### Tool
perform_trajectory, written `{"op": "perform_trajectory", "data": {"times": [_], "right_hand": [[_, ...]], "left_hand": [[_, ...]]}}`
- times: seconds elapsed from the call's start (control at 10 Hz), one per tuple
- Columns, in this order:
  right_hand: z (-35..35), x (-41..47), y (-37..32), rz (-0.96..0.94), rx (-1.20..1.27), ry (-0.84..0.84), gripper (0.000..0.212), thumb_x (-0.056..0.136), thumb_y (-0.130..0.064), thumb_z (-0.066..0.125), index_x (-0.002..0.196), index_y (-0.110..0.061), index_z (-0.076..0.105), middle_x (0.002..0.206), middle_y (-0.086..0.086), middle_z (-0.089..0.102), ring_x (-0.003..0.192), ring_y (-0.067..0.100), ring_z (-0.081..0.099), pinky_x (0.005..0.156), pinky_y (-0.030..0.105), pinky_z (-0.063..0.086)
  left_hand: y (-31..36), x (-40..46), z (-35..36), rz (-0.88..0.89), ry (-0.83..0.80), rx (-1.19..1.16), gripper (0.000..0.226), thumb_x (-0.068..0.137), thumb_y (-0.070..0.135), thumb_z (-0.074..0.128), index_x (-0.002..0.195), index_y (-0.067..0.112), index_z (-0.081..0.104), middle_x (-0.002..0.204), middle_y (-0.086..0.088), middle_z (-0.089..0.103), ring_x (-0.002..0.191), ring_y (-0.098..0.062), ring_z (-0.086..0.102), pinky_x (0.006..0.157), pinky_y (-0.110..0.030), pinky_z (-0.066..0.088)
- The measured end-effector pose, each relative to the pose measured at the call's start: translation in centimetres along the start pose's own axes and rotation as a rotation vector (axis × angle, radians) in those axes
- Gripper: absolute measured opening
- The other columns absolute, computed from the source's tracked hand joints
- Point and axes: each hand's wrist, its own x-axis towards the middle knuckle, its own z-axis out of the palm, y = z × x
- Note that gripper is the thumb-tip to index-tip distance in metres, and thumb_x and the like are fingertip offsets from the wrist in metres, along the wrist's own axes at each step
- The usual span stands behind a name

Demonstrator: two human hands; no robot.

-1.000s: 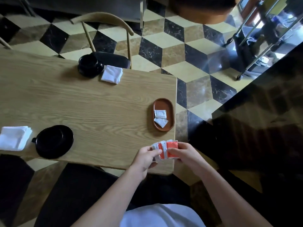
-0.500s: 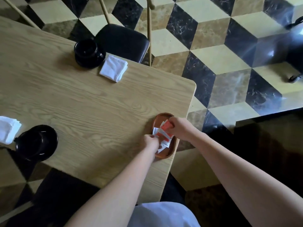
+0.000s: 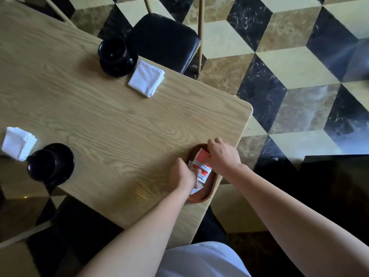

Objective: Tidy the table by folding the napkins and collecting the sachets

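Left hand [image 3: 184,172]: pressing red-and-white paper sachets [image 3: 201,166] into oval brown wooden tray [image 3: 212,187], fingers curled.
Right hand [image 3: 222,154]: gripping same sachets.

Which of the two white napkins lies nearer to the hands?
The folded napkin beside the far black cup, by the chair. The other napkin lies at the table's left edge, much farther from both hands.

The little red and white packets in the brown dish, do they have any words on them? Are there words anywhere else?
Sachets in the tray: red and white print, too small and blurred to read.
Napkins, cups, table: no words or signs.
Nothing can be read anywhere.
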Motion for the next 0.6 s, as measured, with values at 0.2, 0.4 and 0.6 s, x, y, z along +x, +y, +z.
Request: {"op": "perform_trajectory", "data": {"times": [0.2,0.4,0.6], "right_hand": [[0.4,-0.1,-0.1,0.005,0.007,-0.015,0.016,0.097,-0.031,0.06,0.098,-0.015,0.061,0.096,0.001,0.052,0.09,0.027,0.063,0.062,0.034,0.039],[1.1,-2.3,-0.2,0.067,0.17,0.031,0.037,0.099,-0.048,0.05,0.108,-0.015,0.065,0.106,0.004,0.058,0.092,0.03,0.064,0.073,0.038,0.052],[4.5,-8.3,-2.0,0.269,0.362,0.196,0.036,0.099,-0.049,0.042,0.113,-0.02,0.058,0.114,0.003,0.056,0.087,0.025,0.064,0.074,0.04,0.056]], "left_hand": [[-0.1,-0.2,-0.2,0.141,-0.014,0.266,0.029,0.085,0.032,0.074,0.096,0.007,0.068,0.098,-0.014,0.075,0.088,-0.035,0.073,0.076,-0.042,0.06],[-1.2,-1.3,-1.2,0.302,-0.032,0.257,0.017,0.092,0.031,0.057,0.095,0.014,0.057,0.095,-0.01,0.072,0.092,-0.035,0.066,0.073,-0.038,0.048],[-5.5,-2.0,-5.0,0.479,0.017,0.337,0.01,0.093,0.027,0.055,0.097,0.019,0.051,0.087,-0.005,0.067,0.085,-0.032,0.062,0.066,-0.033,0.041]]}}
